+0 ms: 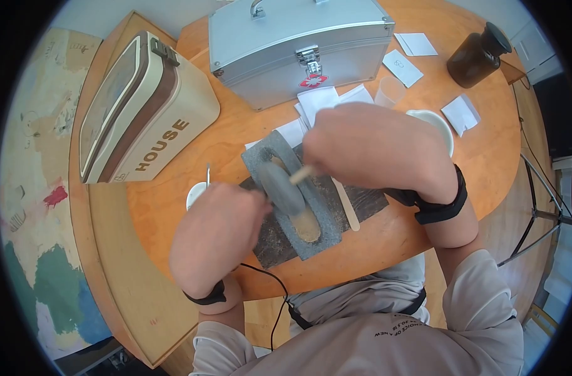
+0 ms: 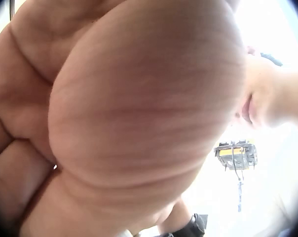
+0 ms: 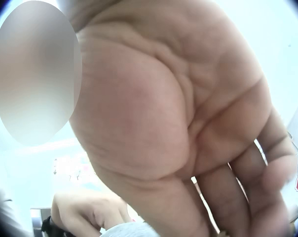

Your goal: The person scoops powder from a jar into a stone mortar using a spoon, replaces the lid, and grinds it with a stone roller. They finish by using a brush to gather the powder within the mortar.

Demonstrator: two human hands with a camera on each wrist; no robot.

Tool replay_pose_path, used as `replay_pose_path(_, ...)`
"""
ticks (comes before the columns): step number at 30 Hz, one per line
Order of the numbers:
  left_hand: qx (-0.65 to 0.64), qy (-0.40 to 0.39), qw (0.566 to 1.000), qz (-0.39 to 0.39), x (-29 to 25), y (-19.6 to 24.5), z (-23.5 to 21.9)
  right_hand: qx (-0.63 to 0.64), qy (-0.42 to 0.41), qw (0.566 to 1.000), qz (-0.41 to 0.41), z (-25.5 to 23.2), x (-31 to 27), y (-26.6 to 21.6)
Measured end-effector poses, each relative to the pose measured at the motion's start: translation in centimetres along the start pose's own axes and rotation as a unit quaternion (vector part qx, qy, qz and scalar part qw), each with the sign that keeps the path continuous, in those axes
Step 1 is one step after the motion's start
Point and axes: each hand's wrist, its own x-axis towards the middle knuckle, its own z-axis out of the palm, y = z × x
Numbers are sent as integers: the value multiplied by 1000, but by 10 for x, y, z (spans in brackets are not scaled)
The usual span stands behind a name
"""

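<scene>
A grey stone grinding trough (image 1: 323, 232), boat-shaped, lies at a slant with tan powder (image 1: 306, 227) in its hollow. A round stone grinding wheel (image 1: 281, 188), blurred, stands in the trough on a wooden handle (image 1: 301, 175). The right hand (image 1: 373, 144) grips the handle on the wheel's right side; its curled fingers also show in the right wrist view. On the wheel's left side the left hand (image 1: 218, 233) is curled round the other handle end, which it hides. Its palm (image 2: 144, 98) fills the left wrist view.
Beneath the trough is a dark mat (image 1: 270, 250) with a flat wooden stick (image 1: 346, 205). White bowls (image 1: 195, 193) stand either side. Behind are papers (image 1: 317, 103), a clear cup (image 1: 390, 93), a silver case (image 1: 286, 56), a HOUSE box (image 1: 173, 125) and a brown jar (image 1: 477, 59).
</scene>
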Motion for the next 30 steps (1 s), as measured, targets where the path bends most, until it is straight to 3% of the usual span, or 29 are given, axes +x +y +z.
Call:
replay_pose_path(2,-34,-52,996,65,-6,2,-4,27,-79,996,40,-9,3,-3)
replay_pose_path(3,-52,-78,991,97,-8,3,-5,70,-172,979,83,-32,15,-14)
replay_pose_path(5,-34,-78,995,55,-7,4,-6,92,-220,966,102,-42,20,-18)
replay_pose_path(7,-13,-50,999,8,-4,3,-5,51,-130,989,54,-30,16,-13)
replay_pose_path(9,14,5,999,-44,2,-1,-1,10,-56,996,64,-16,18,-9)
replay_pose_path(11,-15,-45,999,-21,-2,1,-4,22,-53,997,51,-15,16,-8)
replay_pose_path(15,-67,-151,984,73,-10,0,-9,106,-218,968,64,-41,18,-15)
replay_pose_path(17,-57,-107,993,0,-4,-6,-3,98,-222,967,81,-42,20,-17)
replay_pose_path(21,-17,-55,996,-65,1,-9,-2,23,-40,998,49,-5,12,-7)
replay_pose_path(23,-50,-134,990,6,-5,-3,-10,49,-120,990,49,-11,14,-6)
replay_pose_path(24,-67,-174,982,41,-8,0,-12,94,-244,964,57,-39,28,-14)
replay_pose_path(25,-62,-158,985,36,-9,0,-11,136,-364,919,63,-55,36,-18)
replay_pose_path(27,-53,-125,990,26,-10,-1,-8,90,-155,983,29,-29,17,-12)
replay_pose_path(29,-32,-79,995,-47,-1,-6,-3,47,-55,997,33,-17,13,-10)
replay_pose_path(30,-21,-55,995,-82,2,-8,-2,26,-65,996,56,-15,21,-10)
